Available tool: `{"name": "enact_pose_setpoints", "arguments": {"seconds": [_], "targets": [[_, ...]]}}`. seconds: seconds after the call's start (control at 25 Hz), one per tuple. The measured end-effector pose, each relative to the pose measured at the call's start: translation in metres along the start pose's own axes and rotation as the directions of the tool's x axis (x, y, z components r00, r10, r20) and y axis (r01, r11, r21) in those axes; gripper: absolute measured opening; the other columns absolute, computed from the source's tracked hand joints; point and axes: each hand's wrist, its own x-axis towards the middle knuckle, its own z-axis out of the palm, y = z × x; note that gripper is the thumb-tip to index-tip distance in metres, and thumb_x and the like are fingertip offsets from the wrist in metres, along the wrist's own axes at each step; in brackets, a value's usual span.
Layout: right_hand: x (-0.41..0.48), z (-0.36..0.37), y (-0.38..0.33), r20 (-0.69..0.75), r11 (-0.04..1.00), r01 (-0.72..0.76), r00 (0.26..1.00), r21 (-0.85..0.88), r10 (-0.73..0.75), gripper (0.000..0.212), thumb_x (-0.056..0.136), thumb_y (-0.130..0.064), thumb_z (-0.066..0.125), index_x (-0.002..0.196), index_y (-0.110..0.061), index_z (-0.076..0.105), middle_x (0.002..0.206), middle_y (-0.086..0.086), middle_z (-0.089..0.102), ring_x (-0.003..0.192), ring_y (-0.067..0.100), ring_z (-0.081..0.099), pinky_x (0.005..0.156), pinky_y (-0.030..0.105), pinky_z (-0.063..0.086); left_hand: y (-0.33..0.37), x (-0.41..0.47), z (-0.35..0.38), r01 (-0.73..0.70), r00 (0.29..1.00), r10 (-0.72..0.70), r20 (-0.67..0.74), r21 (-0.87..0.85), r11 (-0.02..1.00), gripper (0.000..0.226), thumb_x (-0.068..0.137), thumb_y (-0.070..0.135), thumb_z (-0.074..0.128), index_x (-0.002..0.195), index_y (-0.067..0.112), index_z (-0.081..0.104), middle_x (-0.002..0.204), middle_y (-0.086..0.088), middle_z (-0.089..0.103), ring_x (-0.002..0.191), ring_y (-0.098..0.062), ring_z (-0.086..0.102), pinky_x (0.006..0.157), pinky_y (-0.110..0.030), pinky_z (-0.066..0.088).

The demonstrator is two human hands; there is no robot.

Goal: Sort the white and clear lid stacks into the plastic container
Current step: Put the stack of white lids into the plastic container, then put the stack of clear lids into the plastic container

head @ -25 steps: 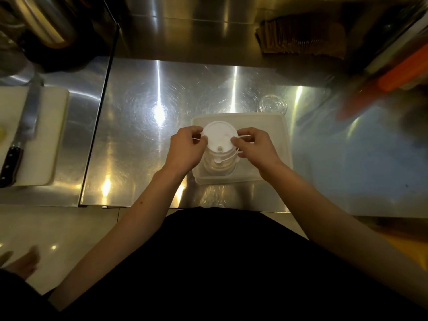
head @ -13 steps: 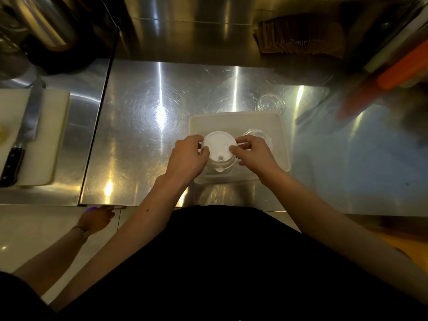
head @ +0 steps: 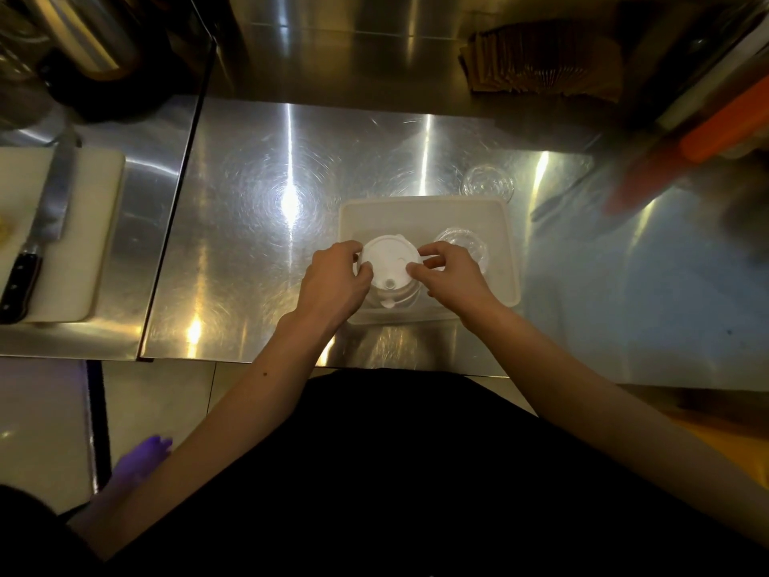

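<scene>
1. White lid stack sitting low in the left half of the plastic container, pinched on both sides to keep it straight.
2. Left hand and right hand both closing on its rim.
3. Clear lid stack waiting just beside, to the right.
4. Sitting lower now than one second ago.
5. Purple glove showing by the floor now.

Below the left hand and right hand, the white lid stack's lower lids stay hidden; beyond the right fingertips, the clear lid stack blurs.
</scene>
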Motion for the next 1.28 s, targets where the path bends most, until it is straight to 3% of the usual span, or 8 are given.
{"name": "enact_pose_setpoints", "arguments": {"seconds": [0.24,0.32,0.4,0.56,0.76,0.84,0.96,1.28], "targets": [[-0.001,-0.005,0.001,-0.029,1.000,0.014,0.999,-0.022,-0.015,0.043,0.085,-0.033,0.069,0.123,-0.016,0.060,0.113,0.004,0.065,0.100,0.018,0.063,0.092,0.039,0.055,0.000,0.000,0.001,-0.015,1.000,0.015,-0.023,-0.027,1.000,0.041,0.093,0.028,0.055,0.131,0.013,0.056,0.126,-0.008,0.065,0.099,-0.028,0.066,0.094,-0.036,0.047],[0.000,-0.008,-0.001,-0.049,0.998,0.041,0.998,-0.054,-0.043,0.042,0.086,-0.035,0.068,0.124,-0.017,0.060,0.115,0.004,0.065,0.100,0.016,0.061,0.090,0.035,0.053,0.002,0.001,-0.001,-0.026,0.999,0.024,-0.045,-0.045,0.999,0.042,0.093,0.029,0.056,0.133,0.015,0.054,0.125,-0.007,0.064,0.092,-0.023,0.066,0.092,-0.036,0.048],[0.000,-0.011,-0.005,-0.065,0.996,0.068,0.995,-0.053,-0.072,0.041,0.087,-0.035,0.067,0.123,-0.017,0.061,0.113,0.002,0.065,0.096,0.013,0.061,0.085,0.030,0.052,0.005,0.004,-0.004,-0.046,0.997,0.042,-0.068,-0.070,0.996,0.039,0.093,0.028,0.056,0.130,0.015,0.056,0.122,-0.005,0.065,0.083,-0.016,0.062,0.087,-0.032,0.049],[0.002,-0.018,-0.014,-0.098,0.992,0.118,0.988,-0.052,-0.123,0.039,0.089,-0.034,0.065,0.124,-0.018,0.060,0.108,-0.002,0.063,0.085,0.006,0.060,0.069,0.013,0.042,0.019,0.014,-0.010,-0.122,0.988,0.107,-0.115,-0.131,0.984,0.033,0.094,0.027,0.056,0.124,0.015,0.060,0.117,-0.003,0.066,0.092,-0.014,0.064,0.087,-0.031,0.053],[0.011,-0.038,-0.027,-0.212,0.987,0.160,0.964,-0.024,-0.161,0.036,0.092,-0.031,0.062,0.126,-0.018,0.057,0.111,-0.002,0.064,0.085,0.001,0.059,0.071,0.011,0.043,0.042,0.041,-0.012,-0.221,0.970,0.207,-0.126,-0.109,0.969,0.035,0.097,0.033,0.051,0.126,0.017,0.058,0.123,-0.004,0.064,0.104,-0.017,0.064,0.086,-0.026,0.048],[0.017,-0.049,-0.031,-0.261,0.986,0.162,0.951,-0.030,-0.164,0.037,0.092,-0.029,0.061,0.128,-0.018,0.057,0.115,-0.001,0.064,0.091,0.005,0.060,0.079,0.017,0.048,0.051,0.054,-0.010,-0.246,0.966,0.235,-0.111,-0.094,0.965,0.036,0.097,0.035,0.050,0.128,0.017,0.056,0.126,-0.007,0.062,0.107,-0.018,0.063,0.086,-0.024,0.045],[0.031,-0.066,-0.032,-0.324,0.986,0.156,0.931,-0.059,-0.167,0.038,0.091,-0.030,0.061,0.127,-0.019,0.056,0.120,0.002,0.065,0.093,0.009,0.061,0.086,0.026,0.053,0.067,0.072,-0.005,-0.266,0.962,0.259,-0.082,-0.086,0.960,0.038,0.098,0.035,0.050,0.130,0.016,0.054,0.128,-0.008,0.061,0.111,-0.020,0.062,0.094,-0.030,0.050],[0.078,-0.109,-0.026,-0.396,0.990,0.077,0.911,-0.116,-0.117,0.043,0.091,-0.032,0.061,0.130,-0.016,0.054,0.127,0.007,0.063,0.103,0.015,0.061,0.086,0.025,0.050,0.111,0.130,0.022,-0.274,0.960,0.278,0.045,-0.071,0.959,0.041,0.095,0.033,0.053,0.130,0.011,0.054,0.128,-0.013,0.060,0.116,-0.026,0.059,0.099,-0.040,0.048]]}}
